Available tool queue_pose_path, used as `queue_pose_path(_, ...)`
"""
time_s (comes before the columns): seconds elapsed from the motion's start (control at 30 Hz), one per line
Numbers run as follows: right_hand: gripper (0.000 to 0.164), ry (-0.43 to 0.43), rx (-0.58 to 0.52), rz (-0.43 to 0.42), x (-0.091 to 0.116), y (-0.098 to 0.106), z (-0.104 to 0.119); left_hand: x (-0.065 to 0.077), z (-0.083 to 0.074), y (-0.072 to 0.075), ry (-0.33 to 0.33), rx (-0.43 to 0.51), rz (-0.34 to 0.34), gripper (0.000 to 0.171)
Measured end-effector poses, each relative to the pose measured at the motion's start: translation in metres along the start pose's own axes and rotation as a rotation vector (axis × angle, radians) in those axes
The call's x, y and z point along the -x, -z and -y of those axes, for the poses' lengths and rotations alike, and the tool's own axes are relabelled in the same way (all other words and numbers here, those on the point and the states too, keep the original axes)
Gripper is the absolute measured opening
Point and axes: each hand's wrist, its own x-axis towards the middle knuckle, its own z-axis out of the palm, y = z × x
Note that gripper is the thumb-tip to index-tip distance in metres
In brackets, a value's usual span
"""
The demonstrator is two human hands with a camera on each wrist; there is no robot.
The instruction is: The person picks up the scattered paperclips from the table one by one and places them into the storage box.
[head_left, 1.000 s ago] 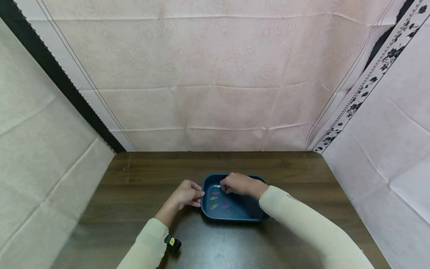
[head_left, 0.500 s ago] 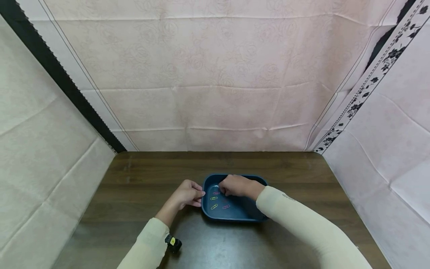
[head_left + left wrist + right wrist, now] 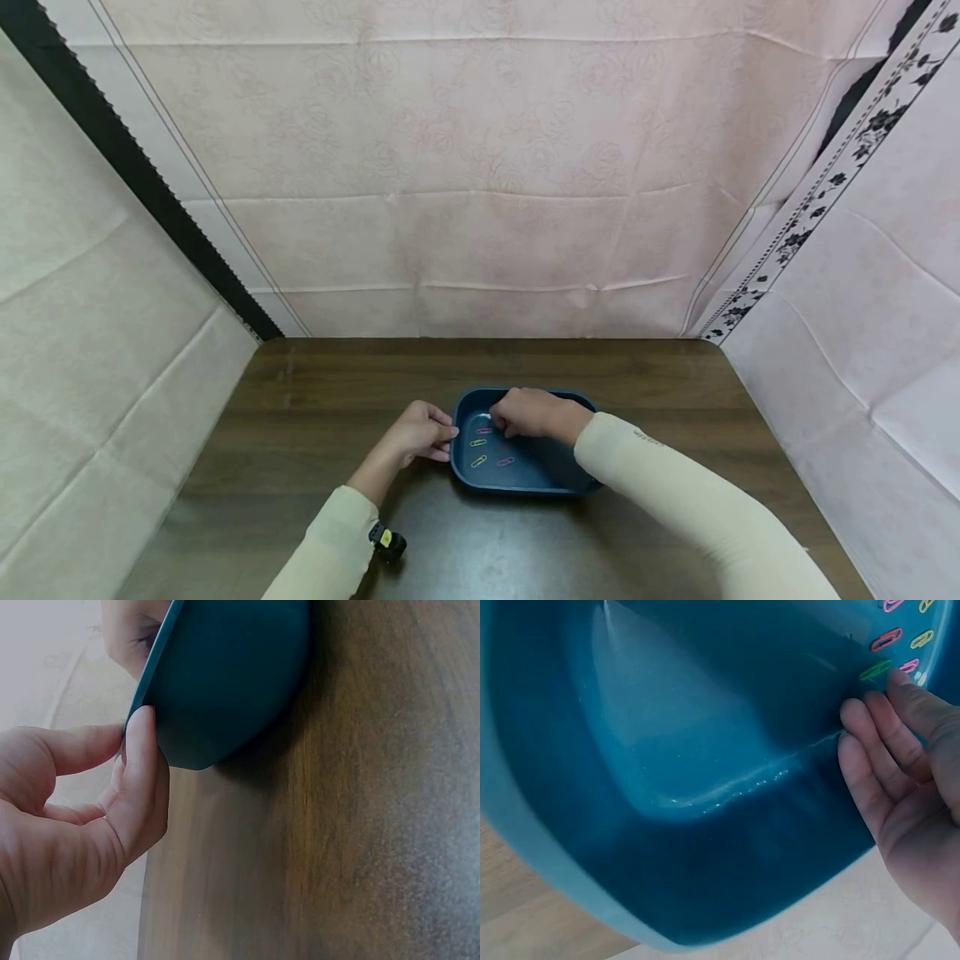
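In the head view my left hand (image 3: 420, 433) is at the left side of a blue tray (image 3: 525, 487). Thumb and fingers pinch the tray's rim (image 3: 154, 664), as the left wrist view shows. My right hand (image 3: 536, 412) reaches down inside the tray with curled fingers. At its thumb tip is one end of a green paper clip (image 3: 875, 670), which it pinches; the fingertip behind the thumb is hidden. Close by lie a red paper clip (image 3: 886, 640), a pink paper clip (image 3: 909, 666) and a yellow paper clip (image 3: 922, 639).
The tray stands on a brown wooden table (image 3: 337, 375). Another yellow paper clip (image 3: 478, 461) and another pink one (image 3: 506, 461) lie nearer the tray's front. Pale patterned cloth (image 3: 480, 208) hangs behind and at both sides. A small black device (image 3: 386, 542) sits on the left wrist.
My right hand has gone slightly left and lower in the tray, then barely moved over the last half second. The left hand keeps its grip on the rim.
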Motion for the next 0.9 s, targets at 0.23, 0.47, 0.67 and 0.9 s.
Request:
queue_pose_path(0.23, 0.01, -0.01, -0.011, -0.013, 0.006, 0.004, 0.0, 0.001, 0.0, 0.0, -0.01, -0.005, -0.002, 0.016)
queue_pose_path(0.47, 0.014, -0.022, -0.049, -0.04, 0.018, 0.007, -0.001, -0.001, 0.001, 0.002, -0.003, -0.004, 0.001, 0.018)
queue_pose_path(0.67, 0.016, -0.01, -0.026, -0.071, 0.028, 0.01, -0.001, 0.0, 0.002, 0.002, -0.008, -0.006, 0.001, 0.019)
queue_pose_path(0.9, 0.018, -0.011, -0.055, -0.147, 0.046, 0.014, -0.001, -0.001, 0.003, 0.001, -0.011, -0.014, 0.0, 0.018)
